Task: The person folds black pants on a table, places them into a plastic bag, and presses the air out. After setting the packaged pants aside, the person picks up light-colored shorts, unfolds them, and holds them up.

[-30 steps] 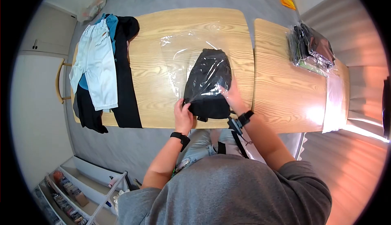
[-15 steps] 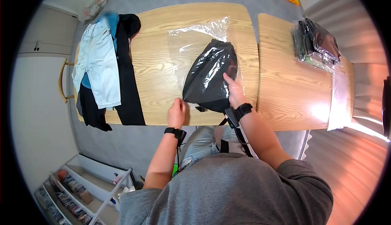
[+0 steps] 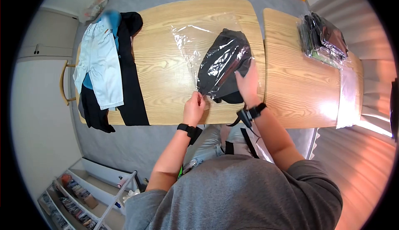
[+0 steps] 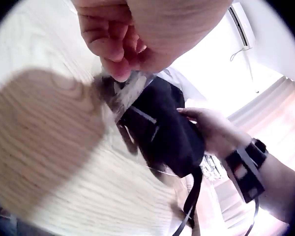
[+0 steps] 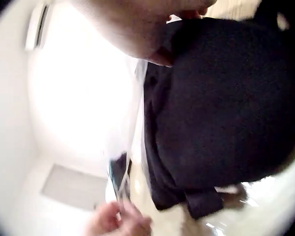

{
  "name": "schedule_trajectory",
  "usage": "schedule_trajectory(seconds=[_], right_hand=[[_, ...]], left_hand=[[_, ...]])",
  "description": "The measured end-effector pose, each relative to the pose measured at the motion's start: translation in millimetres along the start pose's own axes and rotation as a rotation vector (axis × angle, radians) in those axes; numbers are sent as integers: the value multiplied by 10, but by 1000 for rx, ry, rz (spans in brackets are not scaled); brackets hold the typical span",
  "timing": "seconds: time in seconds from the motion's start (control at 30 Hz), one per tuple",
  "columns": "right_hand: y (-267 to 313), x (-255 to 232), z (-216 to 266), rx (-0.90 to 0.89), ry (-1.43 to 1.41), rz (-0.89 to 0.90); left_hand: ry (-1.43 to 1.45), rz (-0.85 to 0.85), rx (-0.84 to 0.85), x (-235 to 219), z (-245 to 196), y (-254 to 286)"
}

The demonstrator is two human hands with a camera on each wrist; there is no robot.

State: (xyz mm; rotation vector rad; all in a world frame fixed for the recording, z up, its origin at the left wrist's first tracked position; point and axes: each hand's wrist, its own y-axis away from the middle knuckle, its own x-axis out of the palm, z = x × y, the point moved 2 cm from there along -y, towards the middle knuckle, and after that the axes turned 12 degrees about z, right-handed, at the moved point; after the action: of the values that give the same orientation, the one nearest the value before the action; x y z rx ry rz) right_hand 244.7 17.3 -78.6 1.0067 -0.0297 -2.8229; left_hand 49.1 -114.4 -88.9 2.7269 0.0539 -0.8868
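Observation:
A folded black garment [image 3: 227, 89] lies partly inside a clear plastic bag [image 3: 185, 40] near the table's front edge, its lower end sticking out of the bag's mouth. My left hand [image 3: 194, 108] pinches the bag's edge at the mouth, left of the garment; the left wrist view shows the thumb and fingers together on the film. On the garment's right side, my right hand [image 3: 248, 83] grips it, thumb on top. The right wrist view shows the thumb at the edge of the dark cloth [image 5: 226, 108], the other fingers mostly hidden.
Light blue trousers [image 3: 102, 63] lie over black clothes [image 3: 134, 92] on the table's left part. A second table [image 3: 295, 88] adjoins on the right, with a stack of bagged clothes [image 3: 324, 36] and flat plastic bags [image 3: 348, 95]. A chair [image 3: 64, 82] stands at the left.
Garment and bag have shifted to the right and away from me, tilting with the top to the right. My left hand has moved to the right with the bag's edge; my right hand stays on the garment.

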Motion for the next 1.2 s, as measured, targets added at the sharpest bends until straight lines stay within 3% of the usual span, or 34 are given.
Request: schedule_trajectory(seconds=[0.07,0.13,0.2,0.3,0.53,0.7,0.83,0.93,1.0,1.03,1.1,1.13,1.2], right_hand=[[326,-13,184,-269,433,65],[553,62,307,-513,523,458],[643,245,233,-645,579,497],[553,433,252,-661,543,494],[335,878,365,-448,568,386],[77,1095,623,-306,558,310],[163,850,663,-333,402,233],[291,527,496,-308,378,113],[378,373,274,-257,252,-84],[396,343,192,-179,133,-100],[426,429,-88,-65,-4,-132],[410,406,-64,-64,-2,-136],[369,403,-79,167,-372,15]], left_hand=[[-4,7,-6,29,21,16],[14,-21,23,51,7,49],[31,-22,11,60,-8,58],[44,-20,11,76,12,69],[7,32,43,103,76,68],[55,-37,10,27,117,-46],[99,-10,14,-48,120,-101],[-46,38,-109,-116,-53,-65],[-266,16,-45,-132,-143,-35],[-300,89,-87,-179,-259,-26],[-309,72,-38,-67,-99,-23],[-322,57,9,-14,-20,-32],[-298,100,44,47,101,-63]])
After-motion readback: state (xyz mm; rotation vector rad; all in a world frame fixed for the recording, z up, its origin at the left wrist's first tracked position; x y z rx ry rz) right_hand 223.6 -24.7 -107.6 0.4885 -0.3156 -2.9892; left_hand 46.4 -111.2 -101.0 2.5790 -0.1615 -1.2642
